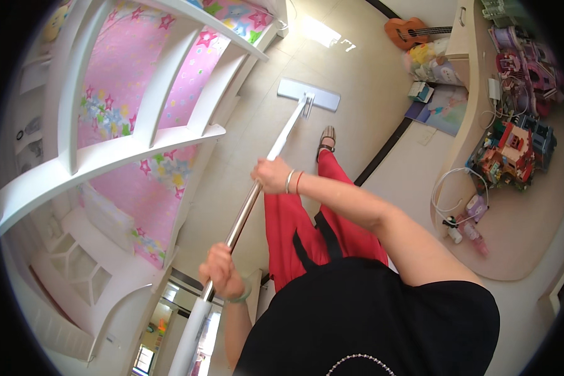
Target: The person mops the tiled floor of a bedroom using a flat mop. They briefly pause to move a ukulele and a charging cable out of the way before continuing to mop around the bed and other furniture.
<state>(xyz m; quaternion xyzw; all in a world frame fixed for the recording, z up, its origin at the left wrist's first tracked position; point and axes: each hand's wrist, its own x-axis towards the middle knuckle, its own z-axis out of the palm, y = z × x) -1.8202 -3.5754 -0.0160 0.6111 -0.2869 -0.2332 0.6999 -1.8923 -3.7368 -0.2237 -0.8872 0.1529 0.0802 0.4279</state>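
Observation:
A flat mop (324,97) lies with its wide pale head on the floor ahead of my feet. Its pole (243,218), white near the head and shiny metal further up, slants down to the lower left, ending in a thick white upper part. My right hand (271,175) is wrapped round the pole at about its middle, the arm reaching across my body. Further up the pole, closer to me, my left hand (222,271) is closed round the metal just below the white part. The palms and the undersides of the fingers are hidden.
At left stands a white bed ladder (141,150) beside a bed with pink flowered bedding (122,69). A ukulele (413,32) and plush toys (429,59) sit at the far right. On the right, a curved desktop (514,232) holds toy buildings (507,153) and a white cable (442,188).

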